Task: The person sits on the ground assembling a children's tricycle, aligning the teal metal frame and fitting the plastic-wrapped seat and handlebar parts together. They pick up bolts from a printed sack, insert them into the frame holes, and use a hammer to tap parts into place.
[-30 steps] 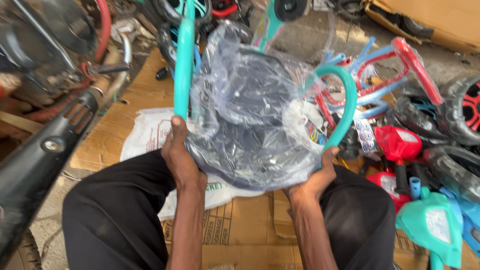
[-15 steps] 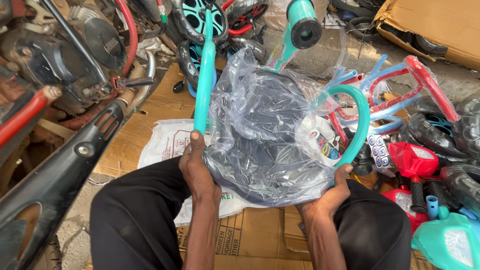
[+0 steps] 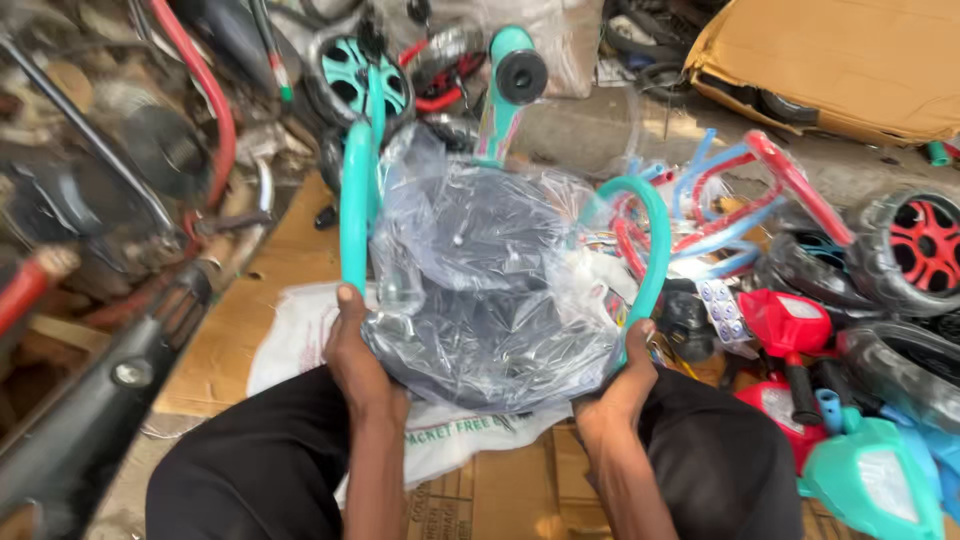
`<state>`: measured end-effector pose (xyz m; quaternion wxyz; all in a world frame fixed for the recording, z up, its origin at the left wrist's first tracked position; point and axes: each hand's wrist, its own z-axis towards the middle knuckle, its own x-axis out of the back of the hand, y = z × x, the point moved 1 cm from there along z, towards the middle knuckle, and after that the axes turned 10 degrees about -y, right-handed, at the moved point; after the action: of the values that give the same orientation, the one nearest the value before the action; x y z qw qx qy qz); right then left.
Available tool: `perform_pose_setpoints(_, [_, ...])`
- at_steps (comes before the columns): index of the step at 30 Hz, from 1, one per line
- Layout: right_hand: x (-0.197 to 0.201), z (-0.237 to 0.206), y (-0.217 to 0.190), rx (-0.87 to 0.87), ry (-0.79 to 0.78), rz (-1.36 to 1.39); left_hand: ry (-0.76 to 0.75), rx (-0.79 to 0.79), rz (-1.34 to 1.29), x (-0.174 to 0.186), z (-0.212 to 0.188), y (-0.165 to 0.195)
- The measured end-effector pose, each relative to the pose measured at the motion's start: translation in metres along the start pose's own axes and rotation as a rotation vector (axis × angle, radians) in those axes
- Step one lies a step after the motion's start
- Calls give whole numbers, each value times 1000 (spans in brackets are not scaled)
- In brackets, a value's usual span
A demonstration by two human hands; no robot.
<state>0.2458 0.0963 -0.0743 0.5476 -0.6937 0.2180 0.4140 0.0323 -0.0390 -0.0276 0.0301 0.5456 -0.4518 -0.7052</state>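
A dark seat part wrapped in clear plastic [image 3: 490, 290] rests between my knees, inside a teal tricycle frame [image 3: 352, 200]. My left hand [image 3: 355, 355] grips the wrapped part's left lower edge beside the straight teal tube. My right hand [image 3: 625, 385] holds its right lower edge, where the curved teal tube [image 3: 655, 250] comes down. The plastic is crumpled and shiny, hiding most of the seat. A teal post with a black round cap [image 3: 520, 75] rises behind the bundle.
Flattened cardboard [image 3: 250, 320] and a white sack [image 3: 290, 330] lie under my legs. Red and blue frames [image 3: 760, 200], black wheels with red hubs [image 3: 915, 245], red and teal parts [image 3: 870, 480] crowd the right. A motorbike [image 3: 90, 250] stands left. A cardboard box [image 3: 850, 60] sits far right.
The view has shifted so the bundle and frame sit lower and more centred. Both hands keep the same grip on the wrapped part's lower edges.
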Motion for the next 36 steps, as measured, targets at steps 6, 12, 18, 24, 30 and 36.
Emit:
perform_pose_setpoints(6, [-18,32,-14,-53,-93,-101,57,-163,149,-7,27,-7])
perform_pose_setpoints(12, [-14,66,-41,229,129,-772,94,-63,211,-21,25,-14])
perform_pose_setpoints(18, [-23,103,-46,431,-157,-1498,130,-94,277,-45,37,-24])
perform_pose_setpoints(24, [-55,122,-75,142,-28,-1614,-7,-43,310,-59,47,-43])
perform_pose_setpoints(30, [-77,133,-115,264,-346,-1525,-215,-57,587,-83,45,-76])
perform_pose_setpoints(36, [-93,161,-160,393,6,-2077,-536,-181,575,-154,-6,-141])
